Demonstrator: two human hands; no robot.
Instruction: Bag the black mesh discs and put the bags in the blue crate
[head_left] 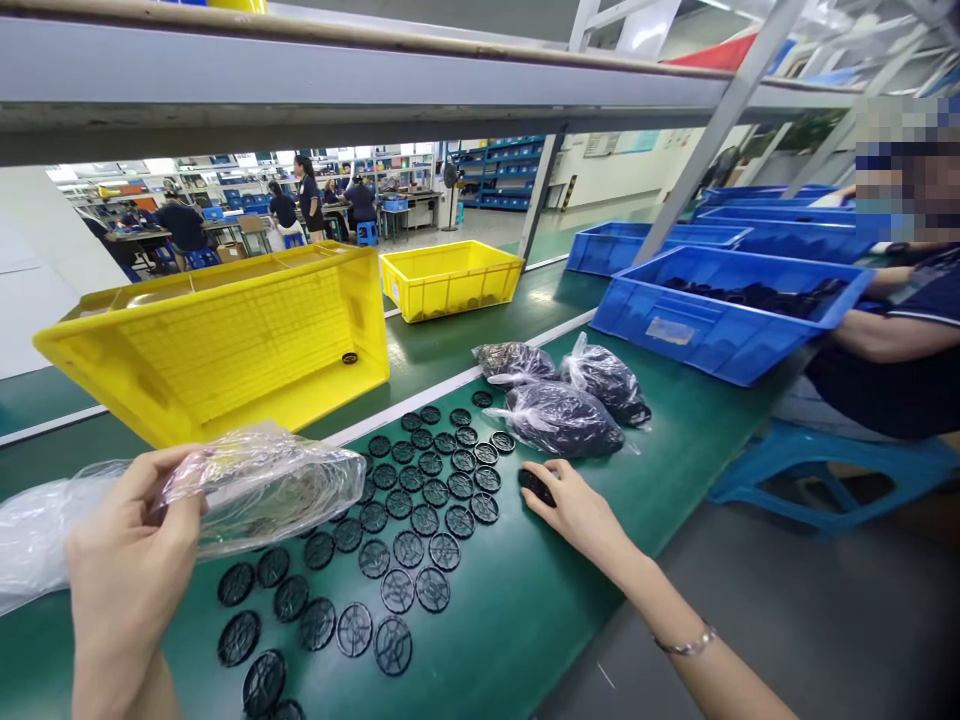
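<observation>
My left hand pinches the edge of a clear plastic bag, which stretches out to the right over the table. Closed around a small stack of black round parts, my right hand rests low at the table's right side. Between the two hands, many black spoked discs lie flat in loose rows on the green tabletop. Just beyond my right hand sit several tied clear bags filled with dark parts. The bag's opening is hard to make out.
A large yellow bin lies tipped toward me with one disc inside. A smaller yellow bin stands behind. At right are blue bins, a co-worker's arm and a blue stool. A shelf beam crosses overhead.
</observation>
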